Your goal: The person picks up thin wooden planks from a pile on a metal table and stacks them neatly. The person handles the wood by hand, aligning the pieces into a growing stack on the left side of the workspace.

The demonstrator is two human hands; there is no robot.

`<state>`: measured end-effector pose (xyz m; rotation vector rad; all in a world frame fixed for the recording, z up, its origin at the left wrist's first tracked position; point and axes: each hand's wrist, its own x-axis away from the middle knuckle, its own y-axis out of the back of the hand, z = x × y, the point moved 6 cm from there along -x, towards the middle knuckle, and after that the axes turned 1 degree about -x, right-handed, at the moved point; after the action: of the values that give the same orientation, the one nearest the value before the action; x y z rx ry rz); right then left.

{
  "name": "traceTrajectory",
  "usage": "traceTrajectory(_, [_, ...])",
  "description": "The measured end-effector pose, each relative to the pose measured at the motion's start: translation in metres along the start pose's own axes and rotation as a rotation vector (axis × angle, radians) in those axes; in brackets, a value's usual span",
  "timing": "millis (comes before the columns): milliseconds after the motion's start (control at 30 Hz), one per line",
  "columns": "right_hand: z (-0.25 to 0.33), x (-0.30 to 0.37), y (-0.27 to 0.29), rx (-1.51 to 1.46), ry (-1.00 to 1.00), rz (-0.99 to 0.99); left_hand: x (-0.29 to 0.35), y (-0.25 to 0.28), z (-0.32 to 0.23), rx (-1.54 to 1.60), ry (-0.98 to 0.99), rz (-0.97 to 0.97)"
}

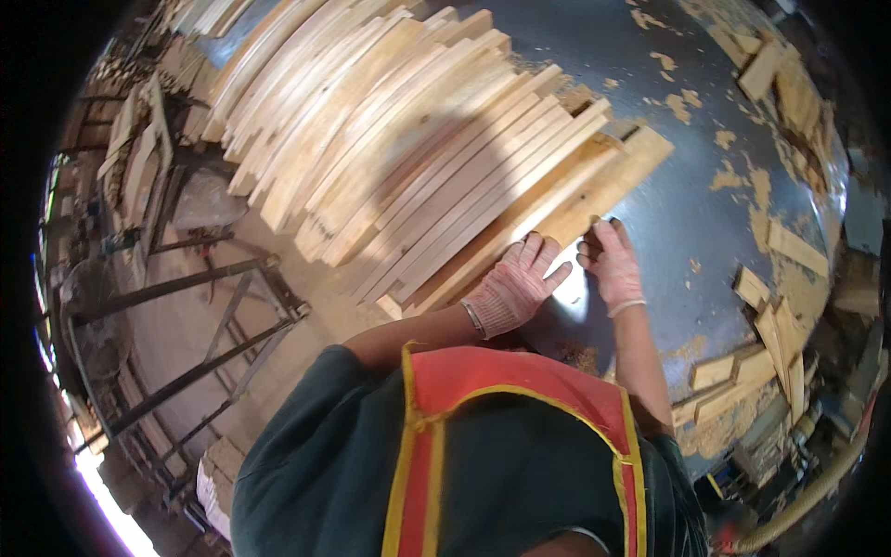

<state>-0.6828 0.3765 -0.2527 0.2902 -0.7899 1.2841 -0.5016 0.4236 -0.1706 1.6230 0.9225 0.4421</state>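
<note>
Your pink-gloved left hand (516, 286) and right hand (613, 266) touch the long pale-wood plank (608, 190) mid-frame, grip unclear; lopsided pushing could skew it.

On one of the pale boards (399, 139) we note small dark marks (320, 226), too blurred to tell as writing; elsewhere we read no text, numbers or signs.
</note>
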Motion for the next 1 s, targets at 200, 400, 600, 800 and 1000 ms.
traceTrajectory(200, [0.004,0.010,0.020,0.035,0.224,-0.140,0.016,0.011,-0.014,0.634,0.110,0.511])
traceTrajectory(400, [-0.041,0.032,0.029,0.291,0.269,-0.352,0.100,-0.020,0.029,-0.099,-0.165,0.211])
traceTrajectory(600, [-0.051,0.015,0.004,0.110,0.031,-0.070,0.118,0.013,0.034,-0.146,-0.178,-0.003])
traceTrajectory(800, [-0.027,0.089,-0.031,0.044,0.288,-0.177,0.134,0.073,0.079,-0.142,0.078,-0.136])
traceTrajectory(1000, [-0.075,0.054,-0.068,0.387,0.130,-0.071,0.123,0.084,0.073,-0.098,0.080,-0.178])
